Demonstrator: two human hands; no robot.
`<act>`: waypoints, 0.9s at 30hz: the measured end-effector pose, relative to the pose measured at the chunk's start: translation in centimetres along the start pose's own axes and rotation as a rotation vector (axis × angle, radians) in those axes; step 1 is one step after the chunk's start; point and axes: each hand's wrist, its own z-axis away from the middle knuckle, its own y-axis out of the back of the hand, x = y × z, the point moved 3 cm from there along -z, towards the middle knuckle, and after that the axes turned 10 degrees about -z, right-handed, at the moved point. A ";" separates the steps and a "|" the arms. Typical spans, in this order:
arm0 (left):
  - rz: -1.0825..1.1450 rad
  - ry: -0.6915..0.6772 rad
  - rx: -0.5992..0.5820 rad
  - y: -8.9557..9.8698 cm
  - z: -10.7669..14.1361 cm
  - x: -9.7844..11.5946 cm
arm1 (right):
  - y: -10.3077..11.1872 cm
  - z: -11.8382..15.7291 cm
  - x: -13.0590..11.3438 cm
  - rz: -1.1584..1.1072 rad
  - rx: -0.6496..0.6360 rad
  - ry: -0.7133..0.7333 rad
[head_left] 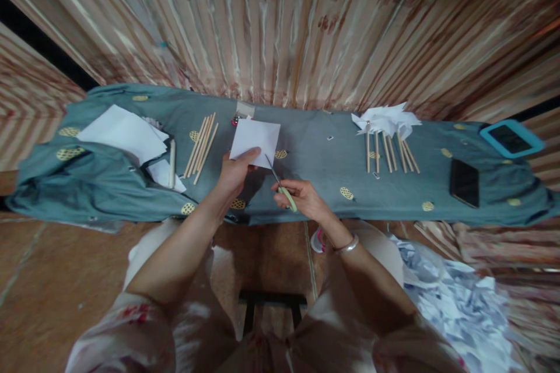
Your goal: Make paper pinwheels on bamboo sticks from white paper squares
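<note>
A white square of paper (256, 139) is pinched in my left hand (237, 172), thumb on top near its lower edge. My right hand (303, 197) grips scissors (287, 197) with light green handles. The scissor blades reach the paper's lower right corner; whether they are cutting into it I cannot tell. Left of my left hand lie several thin wooden sticks (201, 148). Small red and silvery items (236, 120) sit just behind the paper, partly hidden by it.
White paper sheets (125, 134) and a pale stick-like tool (172, 163) lie at left on the green cloth (315, 157). White paper pinwheels on sticks (387, 120), a black phone (464, 183) and a blue-framed device (511, 138) are at right. Paper scraps (464, 303) pile below.
</note>
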 end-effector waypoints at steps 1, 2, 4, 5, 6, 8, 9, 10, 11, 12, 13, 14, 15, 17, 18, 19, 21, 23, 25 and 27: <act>0.001 -0.001 -0.001 0.0 0.0 0.0 | 0.0 0.0 0.0 0.000 -0.001 -0.001; 0.004 -0.002 -0.001 0.0 0.0 0.0 | 0.0 0.0 0.0 0.000 -0.001 -0.003; 0.012 -0.003 -0.004 0.0 -0.1 -0.1 | 0.1 0.0 0.1 -0.002 0.002 -0.010; 0.014 -0.003 -0.005 0.0 -0.1 -0.1 | 0.1 0.0 0.1 -0.003 0.006 -0.014; 0.016 -0.004 -0.005 0.0 -0.2 -0.2 | 0.1 0.0 0.1 -0.006 0.013 -0.019; 0.016 -0.006 -0.005 0.1 -0.2 -0.2 | 0.1 -0.1 0.2 -0.015 0.028 -0.025; 0.015 -0.006 -0.004 0.1 -0.2 -0.2 | 0.2 -0.1 0.2 -0.021 0.033 -0.028; 0.014 -0.004 -0.003 0.2 -0.2 -0.2 | 0.1 -0.1 0.2 -0.027 0.036 -0.030; 0.011 0.001 -0.004 0.2 -0.2 -0.2 | 0.1 -0.1 0.2 -0.033 0.035 -0.032; 0.010 0.007 -0.008 0.2 -0.2 -0.2 | 0.1 -0.1 0.2 -0.039 0.033 -0.034; 0.011 0.013 -0.014 0.2 -0.2 -0.2 | 0.1 -0.1 0.1 -0.043 0.029 -0.036; 0.012 0.019 -0.020 0.2 -0.2 -0.2 | 0.0 -0.1 0.1 -0.044 0.025 -0.038; 0.011 0.025 -0.027 0.1 -0.1 -0.1 | 0.0 -0.1 0.1 -0.042 0.021 -0.038; -0.001 0.031 -0.043 0.0 0.0 -0.1 | 0.0 -0.1 -0.1 -0.032 0.018 -0.035; -0.011 0.031 -0.050 0.0 0.1 -0.1 | 0.0 0.0 -0.1 -0.027 0.019 -0.034; -0.021 0.031 -0.059 -0.1 0.2 -0.1 | 0.0 0.0 -0.2 -0.022 0.019 -0.033; -0.037 0.029 -0.077 -0.2 0.3 -0.1 | 0.0 0.0 -0.3 -0.017 0.020 -0.032; -0.051 0.031 -0.083 -0.3 0.4 -0.2 | 0.0 0.0 -0.3 -0.015 0.024 -0.032; -0.058 0.030 -0.079 -0.3 0.4 -0.2 | 0.0 0.0 -0.4 -0.022 0.037 -0.039; -0.054 0.029 -0.072 -0.3 0.3 -0.2 | 0.0 0.0 -0.3 -0.032 0.047 -0.053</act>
